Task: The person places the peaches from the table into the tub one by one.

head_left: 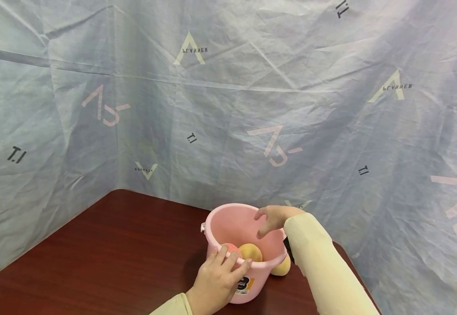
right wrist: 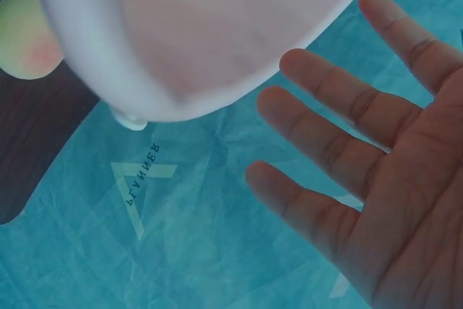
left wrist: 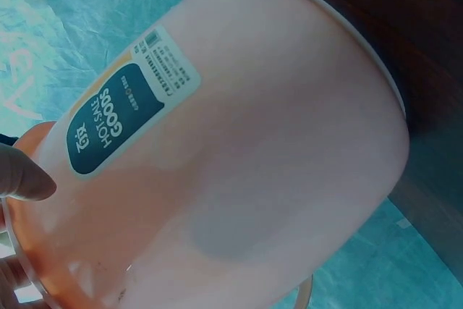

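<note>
A pink bucket (head_left: 248, 280) stands on the table, tilted in the left wrist view, where its label (left wrist: 116, 117) shows. My left hand (head_left: 218, 275) grips the near rim, fingers over the edge and thumb (left wrist: 29, 179) against the outer wall. Inside lie a yellow rounded fruit (head_left: 251, 252) and a pinkish-red rounded thing (head_left: 231, 249), partly hidden by the rim and my fingers. Over the bucket's right side hovers my right hand (head_left: 273, 217), its fingers spread and holding nothing. Just outside the bucket, on the right, sits a peach-like yellow fruit with a pink blush (right wrist: 29, 30).
The dark reddish-brown table (head_left: 134, 258) stretches away to the left of the bucket. Behind it hangs a grey-blue printed cloth (head_left: 220, 144), which also runs along the left and right sides. A handle knob (head_left: 202, 227) juts from the bucket's left rim.
</note>
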### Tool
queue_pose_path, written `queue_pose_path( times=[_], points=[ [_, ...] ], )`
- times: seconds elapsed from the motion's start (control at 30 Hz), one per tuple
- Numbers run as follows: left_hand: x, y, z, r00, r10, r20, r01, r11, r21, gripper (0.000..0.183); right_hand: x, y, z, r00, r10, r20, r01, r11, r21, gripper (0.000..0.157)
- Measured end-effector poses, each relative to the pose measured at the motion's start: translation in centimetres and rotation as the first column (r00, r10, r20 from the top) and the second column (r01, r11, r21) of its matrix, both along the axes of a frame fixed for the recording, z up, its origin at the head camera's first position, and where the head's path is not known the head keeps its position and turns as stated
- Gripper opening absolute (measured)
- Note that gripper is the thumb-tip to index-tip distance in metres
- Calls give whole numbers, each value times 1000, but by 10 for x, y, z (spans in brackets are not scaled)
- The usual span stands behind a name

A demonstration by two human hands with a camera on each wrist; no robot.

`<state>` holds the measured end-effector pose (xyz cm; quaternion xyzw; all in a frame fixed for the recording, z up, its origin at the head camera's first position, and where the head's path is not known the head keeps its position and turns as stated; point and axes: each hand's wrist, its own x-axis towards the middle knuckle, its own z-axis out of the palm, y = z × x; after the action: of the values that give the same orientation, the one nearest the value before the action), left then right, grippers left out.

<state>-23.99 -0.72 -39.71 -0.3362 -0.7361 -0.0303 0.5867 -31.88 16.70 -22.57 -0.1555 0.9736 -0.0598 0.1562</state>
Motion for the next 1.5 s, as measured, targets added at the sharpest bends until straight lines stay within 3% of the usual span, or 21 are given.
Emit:
queue_pose_path(
  times=[0.53,0.87,1.13,1.5],
  points=[
    [-1,1,-2,1000,-12,3,12,1000,22,41,-6,22,-2,1000,18,-1,-18,999,-34,57],
    [0,1,-2,1000,-3,-6,3,1000,17,45,-8,46,-5,999,-1,-54,-2,999,-50,41],
    [3,1,-1,998,-8,62,7,1000,17,56,-7,65,-12,998,2,-60,-7,996,-86,39],
    [0,1,0,1000,-22,15,22,1000,21,54,-8,91,-19,996,21,-86,-32,992,-122,33]
  ],
)
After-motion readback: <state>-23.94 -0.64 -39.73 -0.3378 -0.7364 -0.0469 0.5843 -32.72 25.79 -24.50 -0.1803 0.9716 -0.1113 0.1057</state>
